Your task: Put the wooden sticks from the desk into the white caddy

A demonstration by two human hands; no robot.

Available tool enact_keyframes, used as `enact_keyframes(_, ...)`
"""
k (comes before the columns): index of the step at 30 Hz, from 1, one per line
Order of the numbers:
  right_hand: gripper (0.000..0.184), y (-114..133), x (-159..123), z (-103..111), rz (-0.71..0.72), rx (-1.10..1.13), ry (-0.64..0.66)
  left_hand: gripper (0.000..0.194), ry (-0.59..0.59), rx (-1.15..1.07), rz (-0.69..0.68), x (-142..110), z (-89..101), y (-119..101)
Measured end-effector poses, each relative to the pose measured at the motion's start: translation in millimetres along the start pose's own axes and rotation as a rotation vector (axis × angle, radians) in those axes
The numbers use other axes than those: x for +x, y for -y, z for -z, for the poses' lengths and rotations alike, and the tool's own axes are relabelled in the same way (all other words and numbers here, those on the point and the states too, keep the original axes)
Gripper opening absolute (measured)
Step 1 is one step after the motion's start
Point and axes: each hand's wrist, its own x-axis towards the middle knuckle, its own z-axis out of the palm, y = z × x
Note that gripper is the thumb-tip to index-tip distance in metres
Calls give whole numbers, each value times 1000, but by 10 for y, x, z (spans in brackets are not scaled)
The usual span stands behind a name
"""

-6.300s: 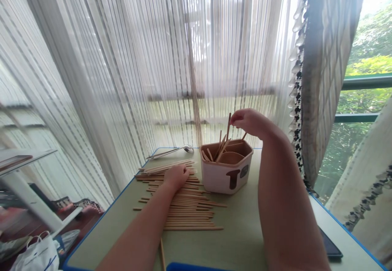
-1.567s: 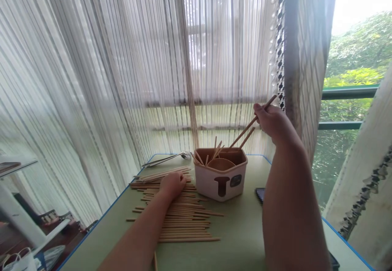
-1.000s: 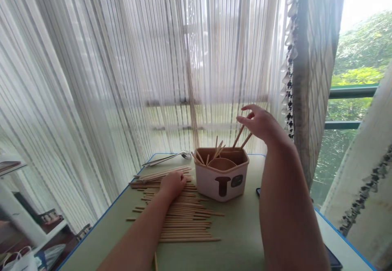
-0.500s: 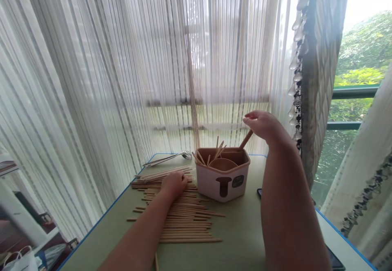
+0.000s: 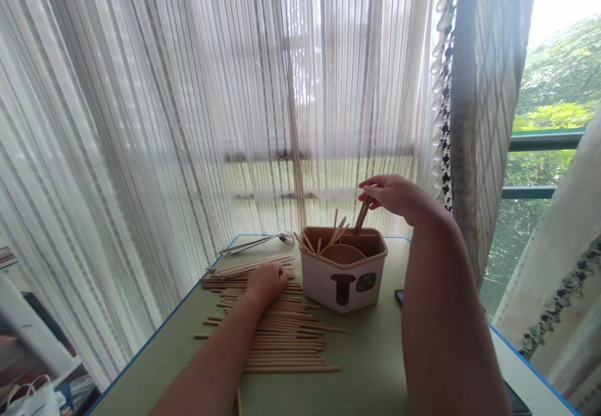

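Observation:
A pink and white holder (image 5: 345, 278) with brown-lined compartments stands on the green table (image 5: 366, 359). Several wooden chopsticks stick up out of it. My right hand (image 5: 392, 193) hovers above the holder's back edge, its fingers pinched on the tops of two chopsticks (image 5: 361, 214) that stand in the holder. My left hand (image 5: 267, 281) lies knuckles-up on a spread of many loose chopsticks (image 5: 277, 328) left of the holder, fingers curled over them.
A metal ladle (image 5: 258, 243) lies at the table's far left corner. A dark phone (image 5: 399, 296) shows partly behind my right forearm. Sheer striped curtains hang close behind the table. A white bag (image 5: 32, 397) sits on the floor at the lower left.
My right hand lifted a chopstick high, lowered it into the holder, and has shifted left over the holder, now pinching two sticks. The left hand stayed on the pile.

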Motion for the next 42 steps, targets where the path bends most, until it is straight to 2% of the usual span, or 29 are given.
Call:
enact_keyframes(11,15,6,-10,5,16,48,-63,41,4,9,7,-4,6,-16)
enact_keyframes(15,14,35,-23,-5,23,57,-71,40,0,14,-24,-19,17,-45)
enact_keyframes(20,14,27,16,-45,51,56,-65,40,19,7,0,-25,32,-72)
enact_keyframes(28,17,16,37,-40,43,52,-63,42,-9,9,-30,3,-36,-14)
enact_keyframes(35,24,41,-46,47,82,-241,-297,40,8,-10,-20,-22,13,-49)
enact_keyframes(42,29,252,-239,106,92,-252,-440,38,-3,-32,-21,-18,-8,-27)
